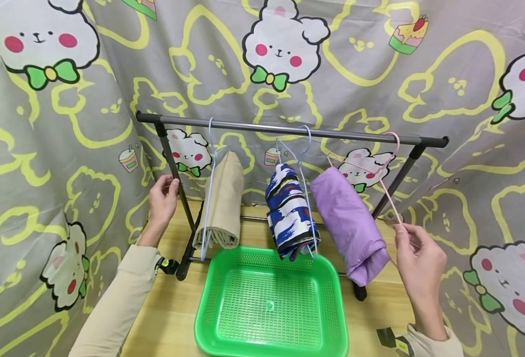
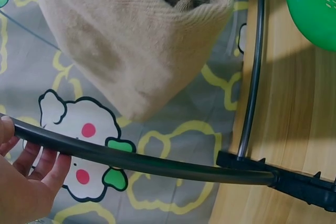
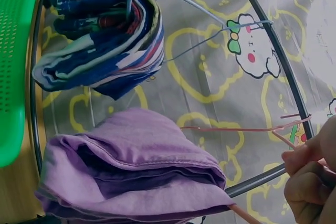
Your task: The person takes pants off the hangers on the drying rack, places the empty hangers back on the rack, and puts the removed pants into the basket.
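Note:
My left hand (image 1: 163, 201) holds the left post (image 1: 171, 166) of a dark clothes rack. In the left wrist view its fingers curl behind that post, with the thumb on the near side. On the right, my right hand (image 1: 420, 260) pinches the lower end of a pink hanger's arm (image 1: 389, 198), whose hook sits on the top bar (image 1: 253, 127). Folded purple cloth (image 1: 351, 225), perhaps trousers, hangs over this hanger beside the right hand. A blue-white patterned garment (image 1: 289, 208) hangs mid-bar on a light blue hanger (image 1: 307, 188). Folded beige cloth (image 1: 224, 203) hangs nearest the left hand.
A green plastic basket (image 1: 202, 317) stands on the wooden surface (image 1: 159, 322) in front of the rack. Grey curtains (image 1: 365, 99) with yellow outlines and white cartoon animals enclose the rack behind and at both sides. The rack's black feet (image 1: 183, 270) rest on the wood.

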Tool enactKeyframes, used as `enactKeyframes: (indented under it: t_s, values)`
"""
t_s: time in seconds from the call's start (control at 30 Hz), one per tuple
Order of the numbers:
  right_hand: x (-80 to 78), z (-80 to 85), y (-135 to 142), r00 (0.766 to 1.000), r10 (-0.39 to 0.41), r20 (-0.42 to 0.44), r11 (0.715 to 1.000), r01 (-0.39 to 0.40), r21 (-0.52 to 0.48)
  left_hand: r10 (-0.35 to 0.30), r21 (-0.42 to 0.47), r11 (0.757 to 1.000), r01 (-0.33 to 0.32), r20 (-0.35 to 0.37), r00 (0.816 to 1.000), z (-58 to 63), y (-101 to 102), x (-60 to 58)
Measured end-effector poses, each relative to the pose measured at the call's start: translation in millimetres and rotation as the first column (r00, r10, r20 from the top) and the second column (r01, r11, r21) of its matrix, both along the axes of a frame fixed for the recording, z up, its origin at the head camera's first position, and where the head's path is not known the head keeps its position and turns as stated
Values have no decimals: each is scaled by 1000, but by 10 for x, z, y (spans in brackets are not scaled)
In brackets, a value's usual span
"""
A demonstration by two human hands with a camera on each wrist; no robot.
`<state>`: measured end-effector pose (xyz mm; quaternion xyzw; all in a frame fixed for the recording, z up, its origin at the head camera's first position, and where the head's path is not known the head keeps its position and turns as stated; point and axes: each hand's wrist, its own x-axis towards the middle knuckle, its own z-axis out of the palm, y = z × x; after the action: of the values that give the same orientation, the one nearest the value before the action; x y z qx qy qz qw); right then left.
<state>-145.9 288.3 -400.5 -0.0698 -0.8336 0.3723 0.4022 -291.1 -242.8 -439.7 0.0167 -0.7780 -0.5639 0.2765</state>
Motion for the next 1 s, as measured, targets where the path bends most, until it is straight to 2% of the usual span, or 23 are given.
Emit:
enactKeyframes:
  t_s: [0.1, 0.17, 0.4, 0.6, 0.83, 1.0]
  values:
    - [18, 8, -4, 1000, -10, -24, 999, 8, -50, -11, 0, 1000, 11, -1, 1000, 74, 33, 67]
    - [31, 22, 3, 999, -13, -44, 997, 10, -72, -12, -1, 1000, 12, -3, 1000, 82, 32, 81]
    - [133, 219, -3, 998, -11, -61, 995, 5, -99, 8, -6, 1000, -8, -11, 1000, -79, -71, -23]
    - [267, 393, -14, 999, -33, -37, 994, 29, -105, 8, -4, 1000, -9, -12, 1000, -100, -82, -54]
    - [405, 333, 94, 999, -29, -38, 996, 25, -91, 8, -17, 1000, -8, -13, 1000, -84, -67, -80]
    - [543, 269, 132, 999, -43, -8, 997, 42, -64, -6, -16, 1000, 5, -8, 1000, 40, -1, 18]
